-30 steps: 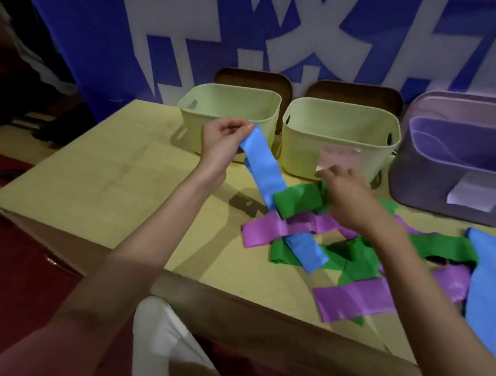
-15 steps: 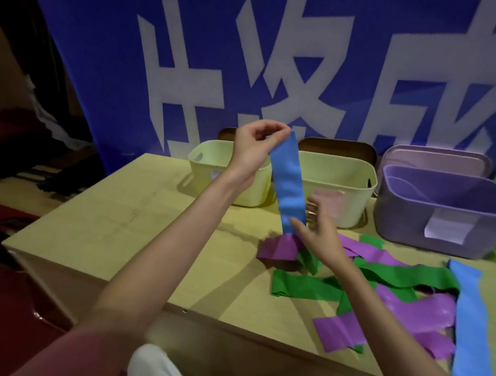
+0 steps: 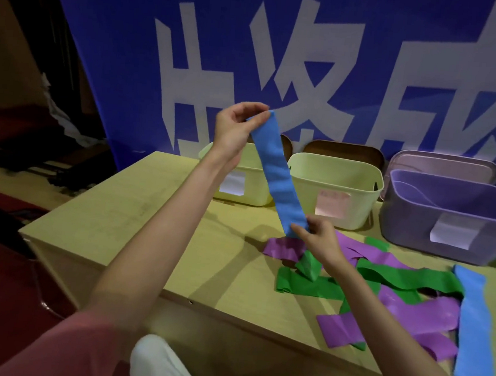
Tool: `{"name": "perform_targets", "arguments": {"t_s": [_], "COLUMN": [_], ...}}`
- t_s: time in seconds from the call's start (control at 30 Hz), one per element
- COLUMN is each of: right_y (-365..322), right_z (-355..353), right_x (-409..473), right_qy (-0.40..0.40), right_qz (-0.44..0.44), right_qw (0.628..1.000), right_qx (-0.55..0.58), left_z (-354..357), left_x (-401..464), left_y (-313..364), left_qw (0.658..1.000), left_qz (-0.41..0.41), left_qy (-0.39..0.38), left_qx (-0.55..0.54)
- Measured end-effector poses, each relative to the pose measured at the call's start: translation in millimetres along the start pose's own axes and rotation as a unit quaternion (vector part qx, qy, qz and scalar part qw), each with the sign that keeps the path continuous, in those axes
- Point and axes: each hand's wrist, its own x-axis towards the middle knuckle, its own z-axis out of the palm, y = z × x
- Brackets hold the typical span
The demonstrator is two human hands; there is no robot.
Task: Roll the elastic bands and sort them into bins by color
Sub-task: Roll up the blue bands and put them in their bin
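Head view, my left hand [image 3: 237, 126] pinching top end of blue band [image 3: 280, 178], my right hand [image 3: 320, 238] pinching its bottom end, band stretched taut above table [image 3: 138, 209], in front of two pale bins [image 3: 335, 177], loose green and purple bands [image 3: 381, 284] on table right of it.

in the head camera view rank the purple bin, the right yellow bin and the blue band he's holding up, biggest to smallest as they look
1. purple bin, partly cut off at the right edge
2. right yellow bin
3. held blue band, pinched by the left hand and right hand; it hangs nearer the camera, so this rank is unsure.
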Motion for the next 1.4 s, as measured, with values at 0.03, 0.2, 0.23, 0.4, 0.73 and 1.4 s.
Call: {"name": "perform_targets", "arguments": {"t_s": [0.03, 0.2, 0.23, 0.4, 0.73, 1.4], "right_y": [0.3, -4.1, -4.7, 6.1, -2.8, 25.9], "right_z": [0.7, 6.5, 7.6, 10.7, 21.0, 92.8], "right_x": [-2.6, -10.1, -9.7, 1.7, 9.6, -38.9], "right_qy": [-0.003, -0.055, -0.062, 0.016, -0.038, -0.163], "right_qz": [-0.003, -0.043, -0.05, -0.081, -0.02, 0.05], "right_qw": [1.0, 0.997, 0.996, 0.984, 0.999, 0.978], "right_qx": [0.009, -0.01, -0.028, -0.16, -0.033, -0.118], "left_z": [-9.9, -50.6, -55.8, -75.0, -123.4, -169.0], "left_x": [3.0, 11.1, 11.9, 17.5, 15.0, 3.5], "left_y": [-3.7, -25.2, -28.7, -40.7, -73.1, -222.7], "left_qw": [1.0, 0.996, 0.995, 0.975, 0.963, 0.916], "left_qz": [-0.008, -0.046, -0.054, -0.103, -0.132, -0.217], "left_qy": [0.016, 0.07, 0.077, 0.099, 0.181, 0.204], "left_qx": [-0.002, -0.003, -0.018, -0.169, -0.149, 0.268]}}
